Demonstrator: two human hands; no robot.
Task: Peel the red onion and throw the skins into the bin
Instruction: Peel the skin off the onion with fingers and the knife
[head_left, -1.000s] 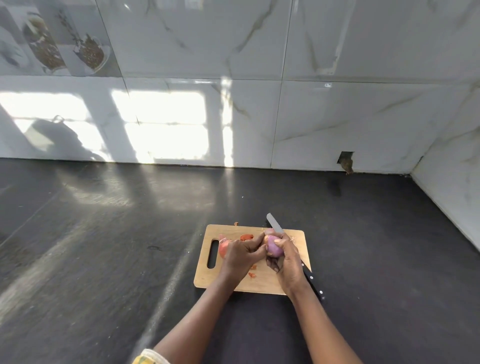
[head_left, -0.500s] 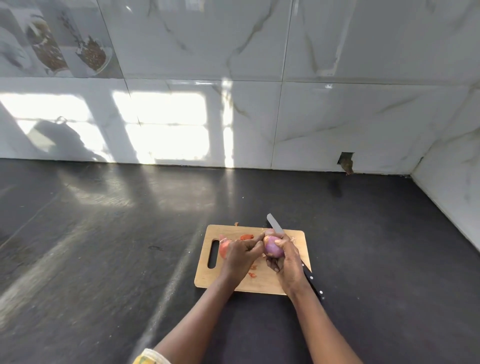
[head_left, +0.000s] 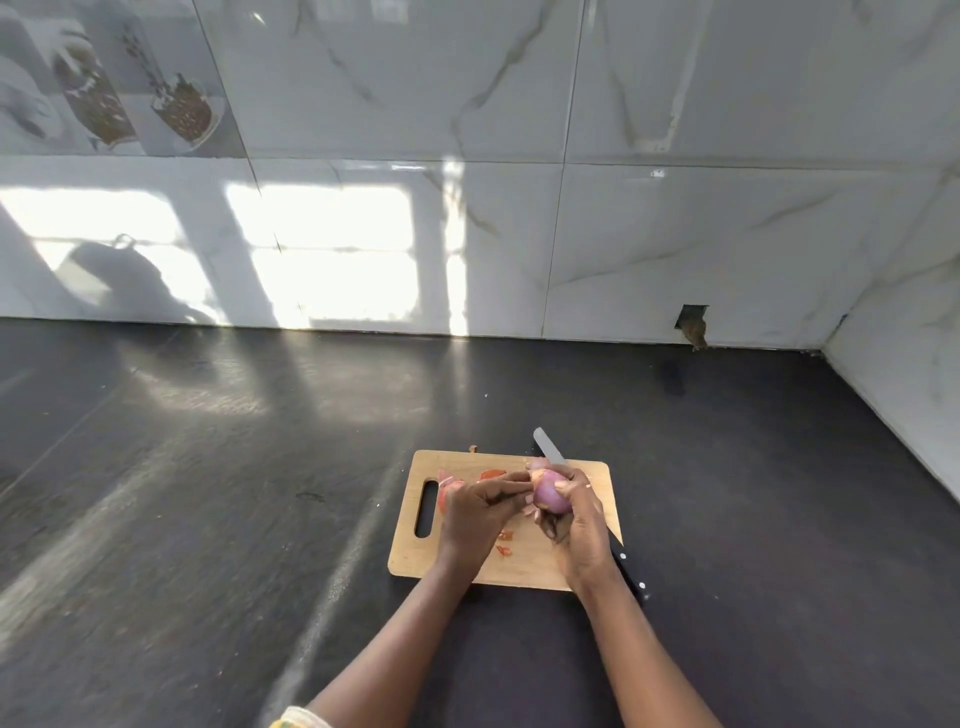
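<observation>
Head view — right hand (head_left: 584, 525) round onion (head_left: 549, 493)

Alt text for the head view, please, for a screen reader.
A right hand holds a partly peeled red onion over a wooden cutting board while the left hand pinches its top end. Red skin scraps lie on the board, and a knife lies along its right side, on a dark countertop.
</observation>
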